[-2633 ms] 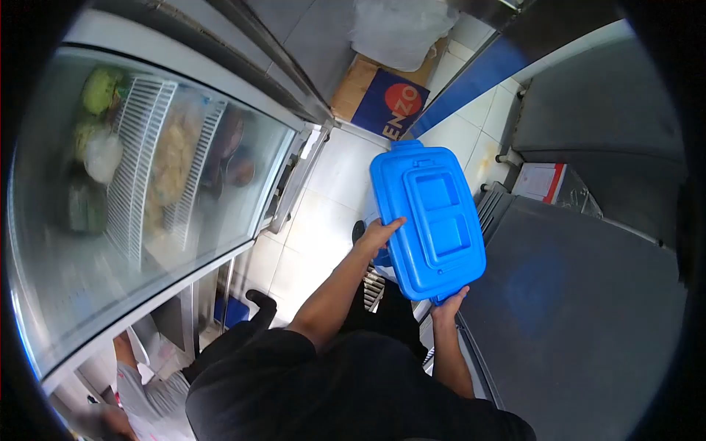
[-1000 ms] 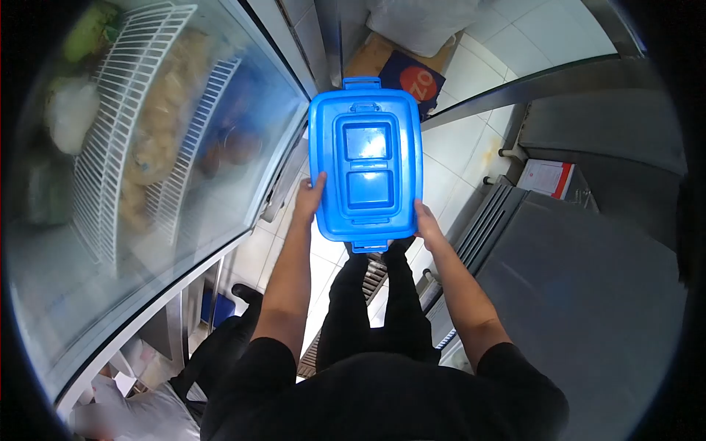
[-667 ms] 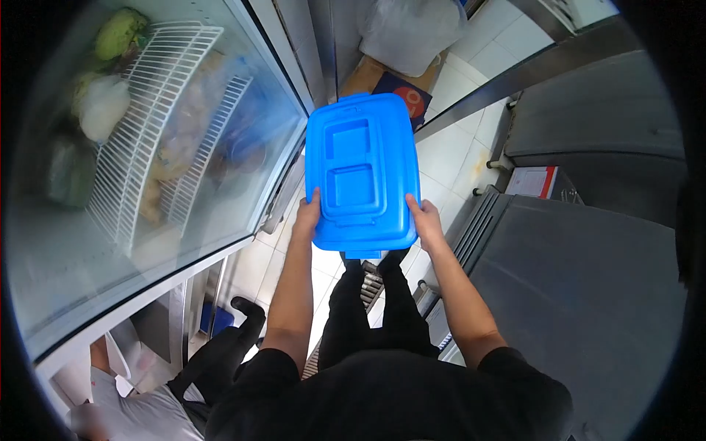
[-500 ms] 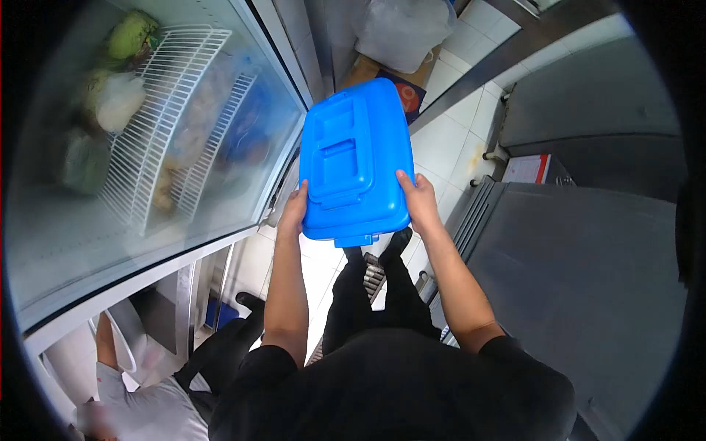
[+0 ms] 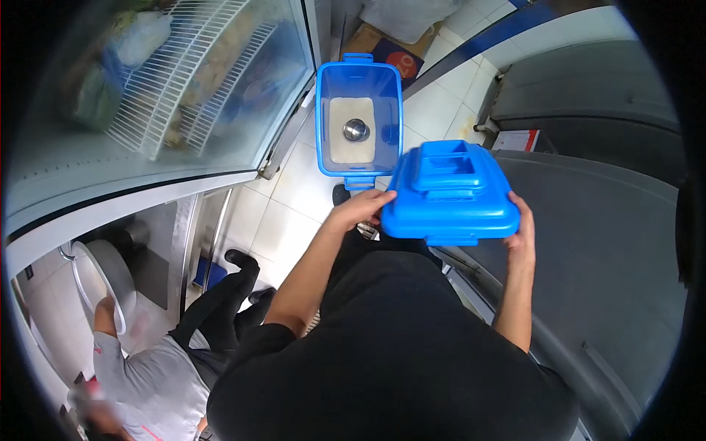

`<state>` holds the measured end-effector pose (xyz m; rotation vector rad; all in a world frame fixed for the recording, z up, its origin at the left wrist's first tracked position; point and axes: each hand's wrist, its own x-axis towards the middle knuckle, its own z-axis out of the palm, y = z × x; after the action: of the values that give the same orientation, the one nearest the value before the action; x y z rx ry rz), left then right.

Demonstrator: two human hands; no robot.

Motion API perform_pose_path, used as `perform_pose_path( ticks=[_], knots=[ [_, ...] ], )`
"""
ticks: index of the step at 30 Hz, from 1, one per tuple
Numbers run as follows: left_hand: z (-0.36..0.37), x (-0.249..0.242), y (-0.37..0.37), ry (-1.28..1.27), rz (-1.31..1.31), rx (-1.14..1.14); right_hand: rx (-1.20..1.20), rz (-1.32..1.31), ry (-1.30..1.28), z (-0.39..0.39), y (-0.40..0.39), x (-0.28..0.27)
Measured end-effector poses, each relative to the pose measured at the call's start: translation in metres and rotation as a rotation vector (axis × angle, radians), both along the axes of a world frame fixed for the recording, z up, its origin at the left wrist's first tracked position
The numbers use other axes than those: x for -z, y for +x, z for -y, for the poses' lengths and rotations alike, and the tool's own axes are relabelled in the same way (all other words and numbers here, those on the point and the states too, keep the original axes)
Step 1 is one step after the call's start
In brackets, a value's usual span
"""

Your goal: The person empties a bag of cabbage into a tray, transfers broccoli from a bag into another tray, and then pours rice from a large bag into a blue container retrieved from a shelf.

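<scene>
Between my two hands is a blue plastic lid (image 5: pixel 450 209) with a raised, recessed middle. My left hand (image 5: pixel 360 209) grips its left edge, thumb on top. At the right edge my right hand (image 5: pixel 523 228) is closed around the rim. Just beyond, to the left of the lid, the blue bin (image 5: pixel 359 81) stands uncovered on the tiled floor. Pale, fine contents (image 5: pixel 353 153), possibly rice, cover its bottom. A small round metal cup (image 5: pixel 356 130) lies on them.
A glass-doored fridge (image 5: pixel 184 169) with wire racks and produce is at left. Below it, another person (image 5: pixel 158 375) reaches into a large metal bowl (image 5: pixel 110 283). Dark metal cabinets (image 5: pixel 596 220) line the right. A cardboard box (image 5: pixel 364 40) and plastic bag (image 5: pixel 408 15) sit behind the bin.
The lid has come away from over the bin, moving right and closer to me in both hands. The bin's inside now shows. The other person and bowl appear more fully.
</scene>
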<state>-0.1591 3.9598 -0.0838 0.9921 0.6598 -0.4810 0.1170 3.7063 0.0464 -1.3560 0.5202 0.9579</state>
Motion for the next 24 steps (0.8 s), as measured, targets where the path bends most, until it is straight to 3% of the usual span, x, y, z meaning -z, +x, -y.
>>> perform_pose_path(
  ticks=[4,8,16,22,24],
  knots=[
    [0.016,-0.008,0.039,0.168,0.123,0.118,0.052,0.128,-0.071,0.018,0.043,0.000],
    [0.005,-0.008,0.051,0.204,0.077,0.055,0.108,0.194,-0.130,0.009,0.067,0.008],
    [-0.040,0.023,0.023,0.387,-0.253,-0.061,0.181,0.140,-0.084,0.021,0.164,0.099],
    [-0.045,0.025,0.072,0.559,-0.478,-0.190,-0.010,-0.005,0.002,-0.002,0.248,0.180],
    [-0.041,0.047,0.083,0.737,-0.465,-0.108,0.026,-0.035,-0.038,-0.023,0.261,0.190]
  ],
)
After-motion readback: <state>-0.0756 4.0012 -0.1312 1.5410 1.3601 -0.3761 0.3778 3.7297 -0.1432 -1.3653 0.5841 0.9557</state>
